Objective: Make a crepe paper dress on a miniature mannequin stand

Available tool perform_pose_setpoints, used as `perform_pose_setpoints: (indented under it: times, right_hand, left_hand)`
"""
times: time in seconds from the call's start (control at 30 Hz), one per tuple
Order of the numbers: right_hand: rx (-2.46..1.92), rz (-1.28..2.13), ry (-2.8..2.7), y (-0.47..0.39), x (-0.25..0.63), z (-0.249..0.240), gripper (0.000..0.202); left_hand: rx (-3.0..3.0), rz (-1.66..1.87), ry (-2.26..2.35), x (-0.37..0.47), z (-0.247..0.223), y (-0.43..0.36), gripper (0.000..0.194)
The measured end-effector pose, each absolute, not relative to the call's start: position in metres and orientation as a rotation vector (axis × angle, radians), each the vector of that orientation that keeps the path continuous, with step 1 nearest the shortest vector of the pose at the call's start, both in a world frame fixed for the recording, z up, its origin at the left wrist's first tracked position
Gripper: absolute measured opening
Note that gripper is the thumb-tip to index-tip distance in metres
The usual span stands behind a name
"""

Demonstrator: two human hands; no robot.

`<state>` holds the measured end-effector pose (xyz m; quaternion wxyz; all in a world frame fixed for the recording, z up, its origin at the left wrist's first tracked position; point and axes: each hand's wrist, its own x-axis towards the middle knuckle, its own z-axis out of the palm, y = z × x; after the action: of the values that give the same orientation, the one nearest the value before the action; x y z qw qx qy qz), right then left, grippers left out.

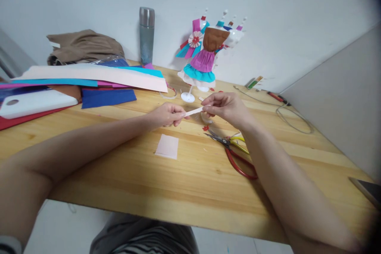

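Observation:
Between my hands a narrow white paper strip [194,112] is stretched above the wooden table. My left hand [168,114] pinches its left end, while the thumb and fingers of my right hand [224,107] grip the other end. Below lies a pale pink paper square [167,147] on the tabletop. Under my right forearm, scissors with red handles [239,164] and a yellow-handled pair [238,139] lie partly hidden. A small red paper flower [205,128] is near the scissor tips.
Miniature mannequins in coloured crepe-paper dresses [205,61] stand at the back. To the left are stacked crepe-paper sheets [98,74], a white board [38,102], brown cloth [86,43] and a thermos flask [147,35]. A cable [285,117] and red-handled tool [276,97] lie right.

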<state>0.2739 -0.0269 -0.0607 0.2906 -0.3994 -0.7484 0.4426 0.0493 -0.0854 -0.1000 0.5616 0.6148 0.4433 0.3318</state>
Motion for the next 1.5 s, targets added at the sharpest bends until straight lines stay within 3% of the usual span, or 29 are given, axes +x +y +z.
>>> perform_pose_setpoints:
  times: [0.27,0.73,1.03,1.5]
  right_hand:
    - [-1.146,1.145,-1.912,-0.029,0.274,-0.056,0.024]
    - [-1.21,0.966,-1.801,-0.025,0.291,-0.039,0.016]
    - [-1.285,0.909,-1.777,-0.02,0.301,-0.035,0.011]
    - [-1.239,1.039,-1.84,-0.014,0.307,-0.04,0.025]
  left_hand:
    - [1.46,0.754,1.043,0.052,-0.103,-0.083,0.015]
    - [1.392,0.751,0.942,0.046,-0.107,-0.081,0.023]
    - [1.385,0.794,1.023,0.049,-0.105,-0.083,0.011]
    - [1.376,0.983,1.373,0.051,-0.099,-0.083,0.013]
